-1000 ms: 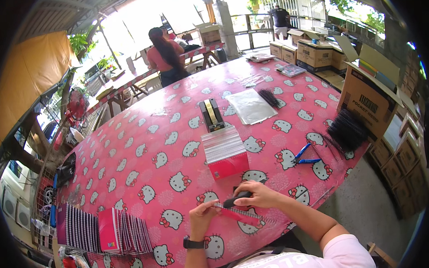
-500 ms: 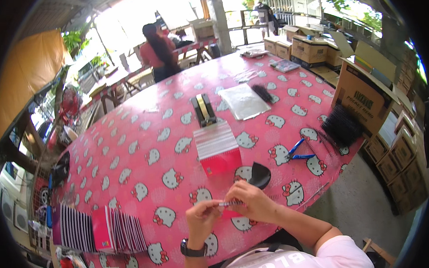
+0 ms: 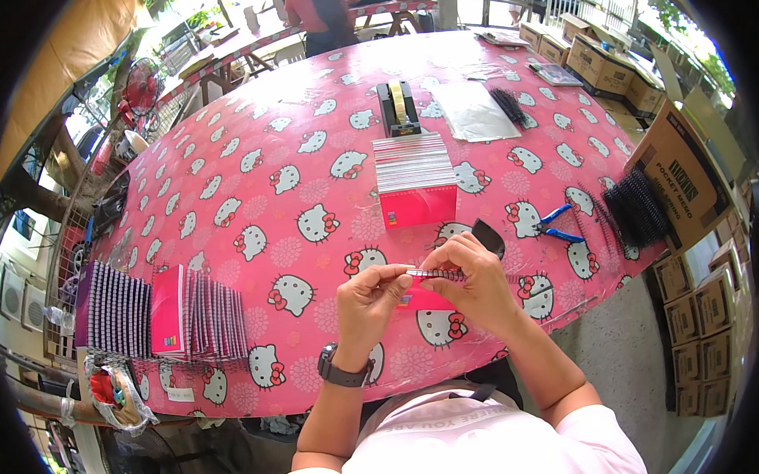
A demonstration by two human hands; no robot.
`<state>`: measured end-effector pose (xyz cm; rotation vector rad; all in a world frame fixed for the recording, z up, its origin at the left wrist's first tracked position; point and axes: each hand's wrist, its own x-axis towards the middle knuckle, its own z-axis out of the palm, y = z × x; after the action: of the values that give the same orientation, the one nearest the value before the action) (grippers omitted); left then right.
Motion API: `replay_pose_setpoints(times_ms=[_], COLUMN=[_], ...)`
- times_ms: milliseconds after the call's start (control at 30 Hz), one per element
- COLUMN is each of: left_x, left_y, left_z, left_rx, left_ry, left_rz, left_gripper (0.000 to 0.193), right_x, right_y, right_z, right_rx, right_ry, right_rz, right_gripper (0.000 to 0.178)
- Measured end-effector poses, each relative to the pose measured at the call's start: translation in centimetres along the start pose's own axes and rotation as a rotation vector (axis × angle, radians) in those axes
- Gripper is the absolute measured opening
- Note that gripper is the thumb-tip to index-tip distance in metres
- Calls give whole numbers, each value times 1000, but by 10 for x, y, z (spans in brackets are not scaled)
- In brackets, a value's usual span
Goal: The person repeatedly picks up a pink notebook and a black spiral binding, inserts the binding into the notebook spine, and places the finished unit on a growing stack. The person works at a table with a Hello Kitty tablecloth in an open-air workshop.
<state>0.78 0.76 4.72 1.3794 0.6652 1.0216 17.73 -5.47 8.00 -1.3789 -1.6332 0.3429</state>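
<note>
A small pink notebook [image 3: 423,299] is held above the table in front of me. My left hand [image 3: 370,291] pinches the left end of its bound edge. Thumb and fingers of my right hand [image 3: 475,282] close on a black spiral coil [image 3: 444,275] along the same edge, with the coil's tail sticking out to the right. Just beyond my right hand lies a black curved piece [image 3: 489,236], partly hidden by it. Farther off stands a stack of pink notebooks [image 3: 419,207], their white page edges facing up.
Blue-handled pliers [image 3: 561,224] and a pile of black coils [image 3: 636,210] lie right, beside a cardboard box [image 3: 676,172]. Behind the stack are a tape dispenser [image 3: 399,111], plastic sheets [image 3: 474,111] and more coils [image 3: 507,107]. Spiral-bound notebooks [image 3: 168,311] stand left. Beyond the table is another person [image 3: 321,13].
The view has tilted downward, so the table sits higher in it. Both hands stay on the notebook; the black coil along its edge now shows more plainly between them.
</note>
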Motion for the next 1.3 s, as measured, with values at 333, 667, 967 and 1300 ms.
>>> replay_pose_setpoints(times_ms=[333, 667, 967, 1300], left_x=[0, 0, -3, -6], left_y=[-6, -13, -16, -24], left_z=[-6, -5, -11, -16], left_rx=[-19, 14, -16, 15], left_ry=[3, 19, 3, -3], left_rz=[-43, 19, 44, 2], left_gripper=[14, 14, 15, 15], right_x=[1, -4, -8, -8], right_y=[7, 9, 10, 5], right_z=[4, 14, 14, 17], right_rx=[104, 147, 163, 107], right_ry=[-34, -38, -76, -35], right_rz=[14, 88, 9, -86], right_gripper=[20, 35, 42, 30])
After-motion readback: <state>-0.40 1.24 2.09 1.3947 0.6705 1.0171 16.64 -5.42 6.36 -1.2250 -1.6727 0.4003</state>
